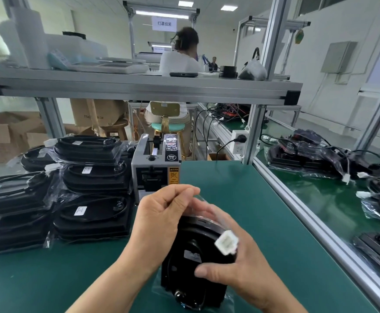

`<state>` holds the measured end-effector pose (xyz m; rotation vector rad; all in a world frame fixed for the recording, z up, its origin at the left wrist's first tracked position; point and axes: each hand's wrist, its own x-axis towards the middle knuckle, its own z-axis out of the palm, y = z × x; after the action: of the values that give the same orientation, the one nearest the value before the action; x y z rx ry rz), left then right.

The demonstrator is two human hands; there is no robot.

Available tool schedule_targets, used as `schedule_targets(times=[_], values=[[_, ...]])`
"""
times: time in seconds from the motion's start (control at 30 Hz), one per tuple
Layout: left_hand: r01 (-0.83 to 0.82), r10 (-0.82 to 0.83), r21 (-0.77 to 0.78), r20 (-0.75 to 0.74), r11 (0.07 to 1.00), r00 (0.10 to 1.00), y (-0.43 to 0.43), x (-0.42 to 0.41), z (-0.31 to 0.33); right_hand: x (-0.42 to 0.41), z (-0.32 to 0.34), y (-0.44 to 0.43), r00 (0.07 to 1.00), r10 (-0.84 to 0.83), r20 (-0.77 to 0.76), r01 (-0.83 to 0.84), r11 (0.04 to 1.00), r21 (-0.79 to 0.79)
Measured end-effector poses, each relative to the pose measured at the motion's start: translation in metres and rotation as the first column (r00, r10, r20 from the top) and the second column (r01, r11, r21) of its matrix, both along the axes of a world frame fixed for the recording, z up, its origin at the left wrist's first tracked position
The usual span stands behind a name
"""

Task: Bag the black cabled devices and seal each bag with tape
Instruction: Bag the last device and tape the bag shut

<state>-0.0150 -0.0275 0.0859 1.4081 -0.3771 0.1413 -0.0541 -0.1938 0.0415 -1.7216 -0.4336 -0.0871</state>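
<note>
Above the near edge of the green bench mat [241,177], just in front of the tape dispenser [156,166], a black cabled device [184,251] is held in 2 hands, inside a clear bag [159,288]. The left hand [162,218] is curled, with thumb and forefinger pinched on the clear film at the bag's mouth; whether a piece of tape is also pinched cannot be told. The right hand [241,272] is wrapped round the device's right side through the film, thumb pressed on its face, and the white connector [226,245] lies against the fingers. The device is judged rigid and moderately weighty, best gripped by the housing's edges; the film is judged thin, slippery and easily creased, and the cable springy. The long axis runs from the person away toward the dispenser, with the far end tilted up, the bag mouth pointed away and the face turned toward the camera. Bagged devices [94,177] are stacked at the left.
</note>
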Motion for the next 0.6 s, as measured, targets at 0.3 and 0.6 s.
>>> schedule_targets(times=[0.3,0.6], values=[[0.103,-0.103,-0.032,-0.002,0.994,0.995,0.004,0.015,0.002,0.003,0.015,0.001,0.993,0.084,0.08,-0.077,0.993,-0.087],[0.262,-0.261,-0.02,0.014,0.965,0.965,0.016,0.034,0.002,0.005,0.013,0.006,0.991,-0.011,0.132,0.023,0.995,-0.093]])
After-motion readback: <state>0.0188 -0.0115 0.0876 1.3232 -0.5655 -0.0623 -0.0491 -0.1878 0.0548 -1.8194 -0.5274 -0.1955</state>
